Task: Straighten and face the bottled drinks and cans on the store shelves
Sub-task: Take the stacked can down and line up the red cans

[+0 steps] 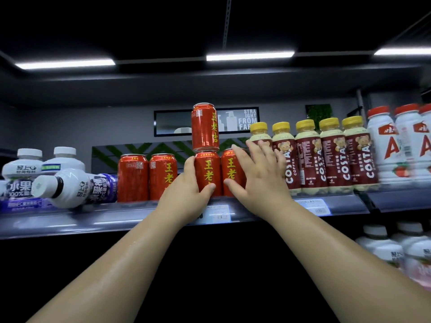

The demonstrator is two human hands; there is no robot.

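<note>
As left hand (186,191) grips red can (208,170), right hand (258,173) splays flat.

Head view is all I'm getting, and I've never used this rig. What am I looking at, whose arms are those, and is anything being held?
There is no machine here. A person wears one wide camera on the head, so you see their own two bare arms reaching to a store shelf. The left hand grips a red can in the row, and a second can is stacked on top of it. The right hand is open, fingers spread across the next can. Left of the cans stand white bottles, and a tipped bottle lies on its side. To the right stand Costa bottles, then red-capped bottles.
</note>
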